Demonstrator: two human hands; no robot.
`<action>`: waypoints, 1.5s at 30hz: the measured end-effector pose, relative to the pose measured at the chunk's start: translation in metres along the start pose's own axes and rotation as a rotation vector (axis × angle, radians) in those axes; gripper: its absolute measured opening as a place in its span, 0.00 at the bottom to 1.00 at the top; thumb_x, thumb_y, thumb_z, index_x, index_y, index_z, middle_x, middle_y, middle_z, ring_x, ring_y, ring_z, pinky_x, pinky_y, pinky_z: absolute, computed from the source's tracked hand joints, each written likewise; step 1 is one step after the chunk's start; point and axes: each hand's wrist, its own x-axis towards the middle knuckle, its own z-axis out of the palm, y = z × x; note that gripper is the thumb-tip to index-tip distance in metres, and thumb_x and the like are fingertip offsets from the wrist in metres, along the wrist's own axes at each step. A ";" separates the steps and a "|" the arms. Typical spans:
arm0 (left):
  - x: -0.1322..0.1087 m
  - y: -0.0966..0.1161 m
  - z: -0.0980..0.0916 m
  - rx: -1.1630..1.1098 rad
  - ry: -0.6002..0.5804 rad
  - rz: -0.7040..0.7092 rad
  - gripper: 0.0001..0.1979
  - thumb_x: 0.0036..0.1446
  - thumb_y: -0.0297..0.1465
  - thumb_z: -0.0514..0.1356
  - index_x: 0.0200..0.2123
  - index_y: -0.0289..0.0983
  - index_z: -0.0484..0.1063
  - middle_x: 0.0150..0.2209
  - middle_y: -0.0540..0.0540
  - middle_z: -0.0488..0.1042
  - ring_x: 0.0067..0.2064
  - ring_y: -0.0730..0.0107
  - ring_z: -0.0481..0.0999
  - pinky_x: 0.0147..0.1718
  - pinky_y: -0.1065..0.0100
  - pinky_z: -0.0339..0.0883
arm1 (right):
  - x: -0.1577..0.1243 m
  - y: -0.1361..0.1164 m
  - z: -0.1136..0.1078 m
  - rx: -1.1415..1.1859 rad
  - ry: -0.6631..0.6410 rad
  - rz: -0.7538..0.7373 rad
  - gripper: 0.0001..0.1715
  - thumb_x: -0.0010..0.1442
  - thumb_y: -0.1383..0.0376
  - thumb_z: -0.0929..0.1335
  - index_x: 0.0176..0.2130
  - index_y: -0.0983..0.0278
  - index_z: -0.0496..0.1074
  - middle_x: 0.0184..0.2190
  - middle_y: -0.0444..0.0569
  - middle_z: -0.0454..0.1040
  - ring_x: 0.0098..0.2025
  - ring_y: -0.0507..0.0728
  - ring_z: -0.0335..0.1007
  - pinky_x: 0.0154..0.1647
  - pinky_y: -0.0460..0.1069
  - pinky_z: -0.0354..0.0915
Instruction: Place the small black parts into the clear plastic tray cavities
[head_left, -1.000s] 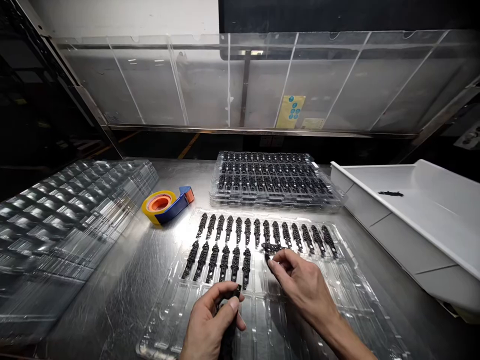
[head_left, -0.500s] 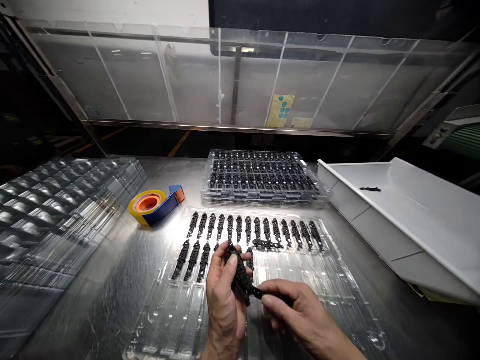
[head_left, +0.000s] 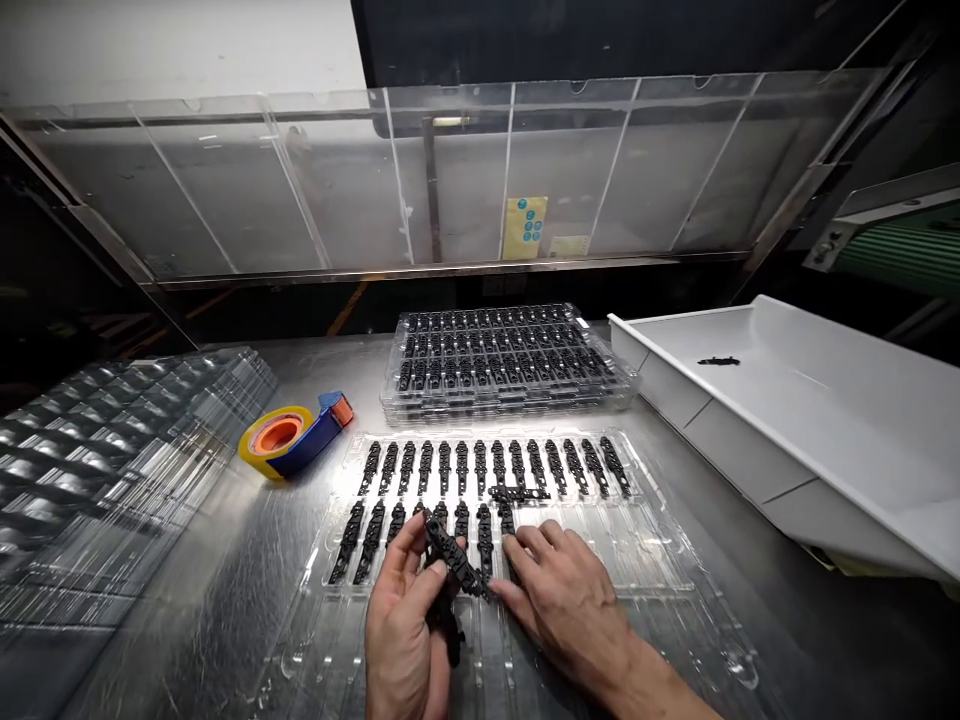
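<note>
My left hand (head_left: 405,620) is closed around a few slim black plastic parts (head_left: 454,556), held slanting above a clear plastic tray (head_left: 607,548). My right hand (head_left: 574,600) is over the tray's second row, its fingertips on another black plastic part (head_left: 508,518) at a slot; the fingers partly hide that part. Black parts stand side by side along the tray's back row, and several more fill the left of the second row. One loose part (head_left: 519,494) lies crosswise between the rows.
Behind the tray is a stack of filled clear trays (head_left: 502,400). A tape dispenser (head_left: 311,440) lies at the left, beside stacked clear trays (head_left: 150,470). On the right, a white bin (head_left: 825,400) holds one black part (head_left: 718,361). A clear panel (head_left: 450,180) spans the back.
My right hand has gone from beside the parts in my left hand to the second row, with a black part at its fingertips. My left hand has shifted slightly left. The view has moved.
</note>
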 end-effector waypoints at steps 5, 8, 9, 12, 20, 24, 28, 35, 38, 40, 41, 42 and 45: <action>-0.003 -0.001 -0.009 0.020 -0.031 -0.019 0.30 0.42 0.29 0.69 0.52 0.39 0.69 0.50 0.44 0.72 0.46 0.63 0.75 0.38 0.72 0.69 | 0.008 0.021 -0.003 0.031 -0.078 0.087 0.15 0.68 0.65 0.60 0.51 0.64 0.69 0.36 0.50 0.69 0.36 0.57 0.63 0.35 0.52 0.64; -0.005 -0.003 -0.010 -0.034 -0.062 -0.039 0.28 0.43 0.28 0.68 0.51 0.38 0.70 0.49 0.44 0.72 0.44 0.61 0.77 0.37 0.70 0.71 | 0.029 0.038 0.002 -0.027 -0.075 0.118 0.12 0.67 0.67 0.61 0.46 0.67 0.72 0.34 0.51 0.69 0.34 0.57 0.62 0.34 0.53 0.65; -0.006 -0.004 -0.010 -0.051 -0.070 -0.046 0.28 0.44 0.29 0.68 0.51 0.38 0.70 0.47 0.43 0.73 0.43 0.61 0.77 0.37 0.70 0.71 | 0.036 0.041 0.004 -0.041 -0.085 0.113 0.10 0.66 0.67 0.63 0.43 0.67 0.73 0.33 0.51 0.69 0.34 0.57 0.62 0.35 0.53 0.65; -0.007 -0.006 -0.011 -0.062 -0.076 -0.042 0.27 0.42 0.29 0.69 0.49 0.37 0.72 0.43 0.44 0.75 0.40 0.62 0.78 0.37 0.70 0.71 | 0.052 0.042 0.008 -0.057 -0.102 0.092 0.03 0.62 0.69 0.68 0.35 0.67 0.73 0.32 0.50 0.68 0.35 0.58 0.62 0.36 0.53 0.65; 0.001 -0.017 -0.021 -0.066 -0.031 -0.002 0.28 0.34 0.31 0.72 0.43 0.36 0.76 0.38 0.45 0.74 0.37 0.63 0.78 0.34 0.71 0.70 | 0.035 0.049 -0.005 0.095 -0.105 0.275 0.14 0.64 0.60 0.64 0.35 0.68 0.72 0.31 0.53 0.72 0.29 0.57 0.68 0.28 0.51 0.67; -0.001 -0.018 -0.021 -0.006 -0.025 0.043 0.30 0.33 0.32 0.73 0.45 0.37 0.75 0.39 0.45 0.73 0.36 0.65 0.77 0.35 0.71 0.70 | 0.026 0.043 -0.013 0.200 -0.348 0.504 0.18 0.65 0.53 0.64 0.31 0.64 0.71 0.28 0.49 0.74 0.29 0.57 0.71 0.27 0.50 0.65; -0.004 -0.021 -0.026 0.117 -0.004 0.053 0.34 0.32 0.34 0.74 0.47 0.38 0.73 0.40 0.45 0.73 0.36 0.67 0.75 0.33 0.72 0.68 | 0.028 0.033 -0.011 0.128 -0.406 0.551 0.20 0.65 0.54 0.65 0.28 0.64 0.69 0.23 0.48 0.73 0.25 0.57 0.69 0.24 0.49 0.61; -0.006 -0.023 -0.036 0.174 -0.031 0.046 0.36 0.31 0.38 0.76 0.48 0.40 0.72 0.41 0.48 0.71 0.39 0.70 0.72 0.33 0.76 0.66 | 0.032 0.031 -0.009 0.037 -0.392 0.483 0.19 0.69 0.59 0.62 0.29 0.66 0.69 0.25 0.49 0.72 0.26 0.55 0.69 0.25 0.47 0.59; -0.006 -0.023 -0.037 0.173 -0.035 0.052 0.36 0.31 0.38 0.76 0.47 0.39 0.72 0.40 0.48 0.72 0.38 0.70 0.72 0.33 0.76 0.66 | 0.032 0.035 -0.007 -0.006 -0.362 0.471 0.20 0.70 0.58 0.60 0.31 0.66 0.70 0.26 0.51 0.71 0.26 0.56 0.69 0.23 0.47 0.57; -0.006 -0.024 -0.037 0.192 -0.022 0.067 0.35 0.30 0.38 0.76 0.46 0.39 0.73 0.40 0.47 0.72 0.41 0.68 0.72 0.34 0.76 0.65 | 0.029 0.037 -0.007 -0.003 -0.348 0.465 0.21 0.70 0.58 0.59 0.32 0.67 0.70 0.27 0.51 0.71 0.26 0.55 0.68 0.22 0.47 0.57; -0.006 -0.025 -0.036 0.207 -0.012 0.074 0.35 0.30 0.38 0.76 0.46 0.38 0.74 0.40 0.46 0.73 0.42 0.66 0.72 0.34 0.75 0.65 | 0.028 0.038 -0.008 0.017 -0.346 0.454 0.21 0.70 0.58 0.59 0.33 0.66 0.70 0.28 0.50 0.71 0.26 0.54 0.68 0.23 0.47 0.58; -0.006 -0.026 -0.036 0.221 -0.004 0.080 0.34 0.30 0.37 0.76 0.45 0.37 0.74 0.39 0.46 0.73 0.43 0.65 0.73 0.35 0.74 0.65 | 0.025 0.038 -0.009 0.043 -0.345 0.441 0.19 0.70 0.58 0.60 0.33 0.66 0.70 0.28 0.49 0.71 0.27 0.53 0.68 0.25 0.46 0.60; -0.005 -0.028 -0.036 0.249 -0.007 0.078 0.34 0.29 0.37 0.76 0.44 0.36 0.74 0.40 0.44 0.74 0.44 0.62 0.73 0.36 0.71 0.66 | 0.021 0.039 -0.012 0.118 -0.340 0.413 0.09 0.66 0.61 0.66 0.37 0.65 0.71 0.31 0.47 0.73 0.30 0.54 0.69 0.31 0.48 0.65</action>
